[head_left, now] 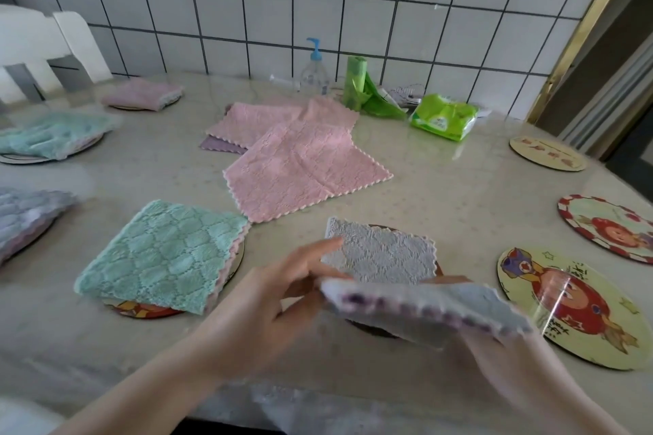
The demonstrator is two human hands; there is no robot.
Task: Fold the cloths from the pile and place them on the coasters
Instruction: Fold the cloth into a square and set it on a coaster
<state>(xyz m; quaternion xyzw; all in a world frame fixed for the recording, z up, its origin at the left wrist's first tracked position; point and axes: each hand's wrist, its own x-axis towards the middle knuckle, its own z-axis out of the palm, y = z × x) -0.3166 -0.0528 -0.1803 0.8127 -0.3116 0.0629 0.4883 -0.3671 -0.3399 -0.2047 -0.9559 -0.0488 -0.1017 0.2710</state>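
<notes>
Head view. The grey cloth (381, 254) — a square of quilted microfibre with a pinked edge — lies partly on a coaster (364, 325) near the table's front edge, its near half lifted and turned over so that the paler underside and a purple-tinged hem face the camera. The left hand (279, 297) pinches the raised left corner between thumb and fingers; the right hand (494, 353) sits beneath the raised right corner, apparently gripping it, though blur and the cloth itself hide its fingers and the hold cannot be confirmed. The material is judged light, limp and slightly grippy: it sags between the two holds and should crease wherever it is laid, so corners or hem are the sensible places to take it. Further back lies the unfolded pile (282, 138), mostly pink, with a pink cloth (304, 169) spread in front. A folded green cloth (162, 254) already covers the coaster to the left; three bare coasters — the nearest (565, 311) shows a cartoon figure — stand at the right.
</notes>
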